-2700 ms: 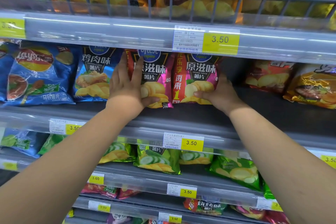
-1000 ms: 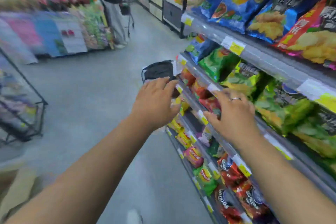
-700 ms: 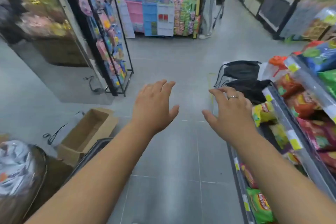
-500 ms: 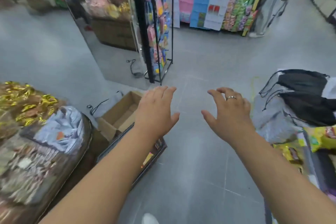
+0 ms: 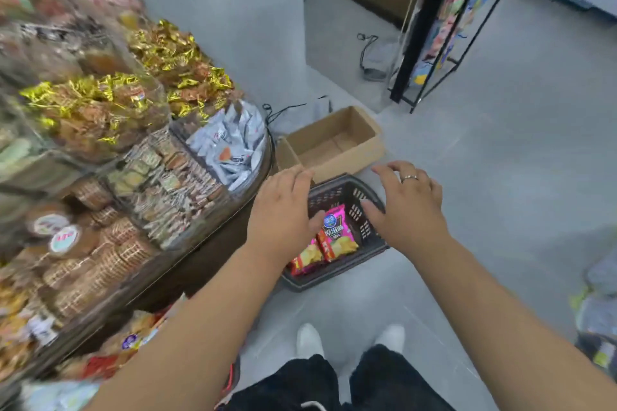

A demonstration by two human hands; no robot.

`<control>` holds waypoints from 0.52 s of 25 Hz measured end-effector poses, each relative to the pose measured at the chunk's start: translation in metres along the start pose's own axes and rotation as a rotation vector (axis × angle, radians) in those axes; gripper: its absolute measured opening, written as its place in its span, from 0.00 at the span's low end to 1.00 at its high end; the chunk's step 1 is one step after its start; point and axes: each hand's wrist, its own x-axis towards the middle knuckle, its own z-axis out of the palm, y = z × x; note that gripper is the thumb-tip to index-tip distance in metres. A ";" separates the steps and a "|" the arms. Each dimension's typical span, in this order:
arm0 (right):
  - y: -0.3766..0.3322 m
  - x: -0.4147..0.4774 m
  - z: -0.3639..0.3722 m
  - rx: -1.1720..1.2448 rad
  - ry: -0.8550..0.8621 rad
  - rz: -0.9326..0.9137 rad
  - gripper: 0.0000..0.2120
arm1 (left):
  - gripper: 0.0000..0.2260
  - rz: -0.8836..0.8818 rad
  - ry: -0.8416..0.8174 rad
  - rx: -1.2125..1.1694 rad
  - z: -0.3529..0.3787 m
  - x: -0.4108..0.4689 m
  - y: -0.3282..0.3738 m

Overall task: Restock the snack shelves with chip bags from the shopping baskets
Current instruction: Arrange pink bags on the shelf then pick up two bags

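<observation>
Open cardboard box [image 5: 334, 140] sits just beyond the dark shopping basket [image 5: 334, 197] on the floor. Left hand [image 5: 282, 213] and right hand [image 5: 407, 207] hover over the basket, fingers loosely spread, holding nothing. Inside the basket: pink chip bags [image 5: 337, 233], top one marked 原滋味.

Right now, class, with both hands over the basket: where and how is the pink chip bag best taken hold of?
Probably by its top sealed edge, coming straight down from above. The pink chip bag lies face-up partly over a red bag inside the basket, whose walls block the sides; that flat edge is easier to pinch than its puffed middle.
</observation>
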 end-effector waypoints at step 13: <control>0.047 0.134 0.246 0.027 -0.544 -0.102 0.28 | 0.32 -0.721 -0.332 -0.341 0.245 0.040 -0.077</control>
